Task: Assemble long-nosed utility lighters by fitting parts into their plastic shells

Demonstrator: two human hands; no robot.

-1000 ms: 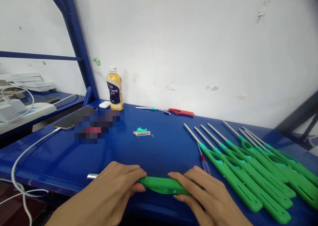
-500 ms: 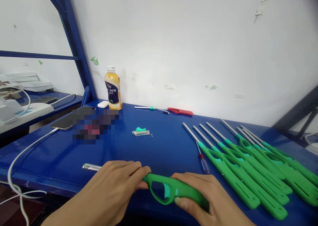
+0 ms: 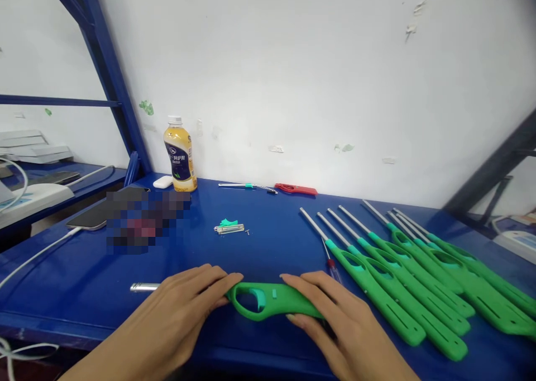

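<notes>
A green long-neck lighter (image 3: 277,301) with a teal trigger lies crosswise over the front of the table, its metal tube pointing left. My left hand (image 3: 196,297) is closed round the neck, and the tube's tip sticks out beyond it. The fingers and thumb of my right hand (image 3: 335,311) are wrapped round the handle, hiding its end. Just beyond my right hand lies a screwdriver (image 3: 333,270). Several more green lighters (image 3: 389,286) rest side by side to the right.
Small clear and teal parts (image 3: 229,228) lie mid-table. By the wall are a loose metal tube (image 3: 234,186), a red handle piece (image 3: 295,189) and a drink bottle (image 3: 181,157). A phone (image 3: 98,212) with a cable (image 3: 42,255) and a blurred-out item sit at left.
The lighter has tilted so its side faces me more squarely. My right thumb has slid from near the small teal switch to the handle's lower edge. The whole view has shifted slightly.
</notes>
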